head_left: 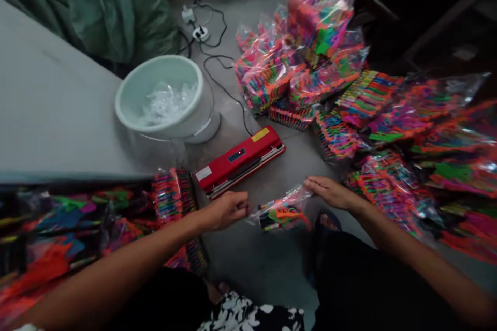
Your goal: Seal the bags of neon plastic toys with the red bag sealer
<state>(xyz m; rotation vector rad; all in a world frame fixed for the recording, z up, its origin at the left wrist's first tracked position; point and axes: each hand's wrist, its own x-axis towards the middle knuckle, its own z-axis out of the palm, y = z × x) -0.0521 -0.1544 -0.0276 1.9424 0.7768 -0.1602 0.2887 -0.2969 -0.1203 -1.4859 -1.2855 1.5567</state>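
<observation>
The person's 2 hands hold a small clear bag [285, 212] between them, above the floor [252, 264] and just in front of a red sealer [240, 160]. The left hand [229, 210] is curled, its fingers closed on the bag's left end. The right hand [330, 192] has its fingers nearly straight and held together, with the bag's upper right end pinched at their tips. The bag slants a little, higher at the right; inside show orange and green pieces and some dark sticks with pale parts, too blurred to tell apart.

The sealer lies at a slant on the floor, with 1 yellow label [260, 135], 1 white label [203, 172] and a small lit dot on its dark panel [236, 155]. A black cord [244, 111] runs behind it towards a white socket [201, 34]. Beyond its left end stands a pale bucket [134, 101] with crumpled clear plastic [169, 103] in it, beside a pale table [58, 93] and near a green sack [124, 15]. Bright packs are heaped at the right [267, 70], and more lie at the left, near the left forearm.
</observation>
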